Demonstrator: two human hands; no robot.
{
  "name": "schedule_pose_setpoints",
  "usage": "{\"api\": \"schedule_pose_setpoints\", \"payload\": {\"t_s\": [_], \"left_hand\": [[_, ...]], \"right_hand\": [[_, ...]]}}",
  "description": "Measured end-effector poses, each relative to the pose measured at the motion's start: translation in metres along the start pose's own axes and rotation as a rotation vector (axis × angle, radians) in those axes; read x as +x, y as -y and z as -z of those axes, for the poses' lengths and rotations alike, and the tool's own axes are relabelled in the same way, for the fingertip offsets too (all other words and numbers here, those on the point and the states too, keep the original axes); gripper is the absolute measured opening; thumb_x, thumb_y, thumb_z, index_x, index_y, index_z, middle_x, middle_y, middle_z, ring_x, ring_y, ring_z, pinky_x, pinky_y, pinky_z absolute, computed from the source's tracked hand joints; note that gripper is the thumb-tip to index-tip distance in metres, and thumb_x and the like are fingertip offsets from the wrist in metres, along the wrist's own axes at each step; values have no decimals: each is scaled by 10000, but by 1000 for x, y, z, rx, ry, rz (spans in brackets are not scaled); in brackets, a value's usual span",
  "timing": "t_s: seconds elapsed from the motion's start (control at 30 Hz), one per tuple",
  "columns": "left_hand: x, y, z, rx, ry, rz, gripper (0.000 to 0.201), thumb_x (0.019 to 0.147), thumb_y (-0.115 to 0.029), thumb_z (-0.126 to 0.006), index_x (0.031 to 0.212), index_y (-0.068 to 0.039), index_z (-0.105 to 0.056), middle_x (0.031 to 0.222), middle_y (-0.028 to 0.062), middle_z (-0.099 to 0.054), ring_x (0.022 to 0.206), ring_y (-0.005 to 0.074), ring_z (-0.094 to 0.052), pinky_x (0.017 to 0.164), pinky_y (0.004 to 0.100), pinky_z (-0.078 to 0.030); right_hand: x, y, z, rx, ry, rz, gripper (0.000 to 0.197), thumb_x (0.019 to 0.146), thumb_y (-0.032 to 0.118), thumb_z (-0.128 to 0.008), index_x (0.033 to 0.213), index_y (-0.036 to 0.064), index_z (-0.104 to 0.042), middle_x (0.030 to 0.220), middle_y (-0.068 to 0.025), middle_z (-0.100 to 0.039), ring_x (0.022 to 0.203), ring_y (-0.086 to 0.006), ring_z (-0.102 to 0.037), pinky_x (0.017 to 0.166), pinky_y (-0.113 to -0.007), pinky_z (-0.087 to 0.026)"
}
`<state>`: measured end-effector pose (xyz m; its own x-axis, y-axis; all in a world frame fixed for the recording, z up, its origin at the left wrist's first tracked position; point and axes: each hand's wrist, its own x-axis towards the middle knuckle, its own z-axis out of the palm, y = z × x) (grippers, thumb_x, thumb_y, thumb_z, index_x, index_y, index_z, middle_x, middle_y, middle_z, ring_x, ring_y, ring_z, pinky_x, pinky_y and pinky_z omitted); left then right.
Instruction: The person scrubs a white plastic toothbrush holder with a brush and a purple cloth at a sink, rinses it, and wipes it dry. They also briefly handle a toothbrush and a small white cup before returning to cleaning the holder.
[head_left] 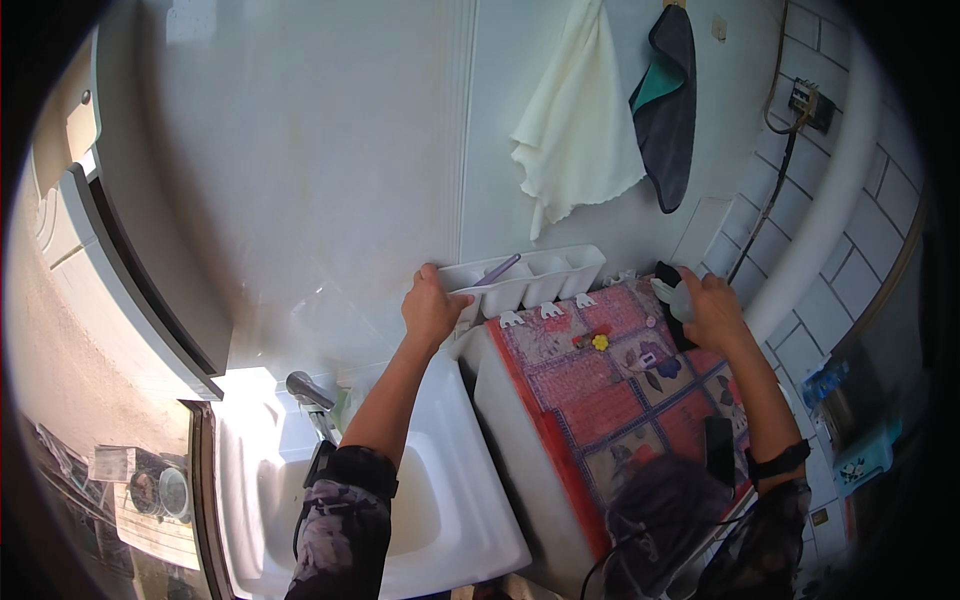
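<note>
My left hand [430, 310] grips the left end of a long white holder [572, 262] divided into compartments, tilted against the wall. A slim purple stick-shaped thing [498, 270] leans inside one compartment. Along the holder's lower edge show small white crown-shaped pieces [551, 311]. To the right, my right hand [708, 308] is closed round a pale, translucent item [672, 298], whose kind I cannot make out. A black object [665, 272] lies right beside it, partly covered by the fingers. Under both stretches a red patterned cover [590, 400] on a white box-shaped appliance [510, 420].
A white washbasin [480, 545] with a metal tap [310, 390] stands at the left. On the cover lie a small yellow flower-shaped thing [600, 342], a black phone-like slab [719, 450] and a dark cloth cap [660, 515]. A cream towel [580, 130] and a dark cloth [672, 120] hang above.
</note>
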<state>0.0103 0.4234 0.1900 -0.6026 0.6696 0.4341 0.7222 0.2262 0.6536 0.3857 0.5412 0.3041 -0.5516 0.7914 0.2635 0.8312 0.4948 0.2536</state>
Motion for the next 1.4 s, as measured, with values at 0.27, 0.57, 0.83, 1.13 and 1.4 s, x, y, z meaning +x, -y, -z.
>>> {"api": "schedule_pose_setpoints", "payload": {"t_s": [0.27, 0.57, 0.83, 1.13, 1.4], "left_hand": [[17, -21, 17, 11, 27, -69, 650, 661, -288, -805, 1133, -3, -462, 1121, 179, -550, 944, 356, -586, 766, 422, -485], [1, 2, -7, -151, -96, -106, 672, 709, -185, -755, 1259, -37, -398, 1108, 222, -524, 939, 403, -570, 779, 443, -485], [-7, 3, -8, -204, -155, -93, 578, 714, -171, -747, 1203, -15, -480, 1049, 165, -566, 928, 344, -576, 769, 408, -481], [9, -15, 3, -58, -177, -178, 555, 723, -190, -748, 1180, -10, -489, 994, 150, -576, 852, 312, -589, 712, 396, -482], [9, -10, 2, -72, -104, -169, 561, 725, -172, -728, 1186, 0, -460, 1064, 190, -567, 890, 369, -589, 733, 429, -485]], "right_hand": [[11, 17, -39, 153, -3, 149, 750, 706, 193, -693, 1368, 56, -368, 1228, -250, -491, 1127, -391, -489, 937, -467, -407], [151, 75, -124, 1278, 174, -487, 710, 794, 364, -648, 1312, -51, -396, 1220, -219, -525, 1108, -326, -530, 878, -464, -465], [162, 75, -161, 1514, 66, -468, 557, 811, 246, -614, 1305, 49, -451, 1140, -131, -558, 977, -275, -569, 773, -408, -507], [174, 73, -163, 1490, 98, -516, 499, 771, 156, -580, 1254, 47, -522, 990, -93, -590, 782, -198, -574, 601, -320, -505], [163, 80, -153, 1536, 20, -479, 510, 746, 115, -576, 1243, 7, -530, 875, -65, -600, 668, -141, -553, 490, -239, -450]]}}
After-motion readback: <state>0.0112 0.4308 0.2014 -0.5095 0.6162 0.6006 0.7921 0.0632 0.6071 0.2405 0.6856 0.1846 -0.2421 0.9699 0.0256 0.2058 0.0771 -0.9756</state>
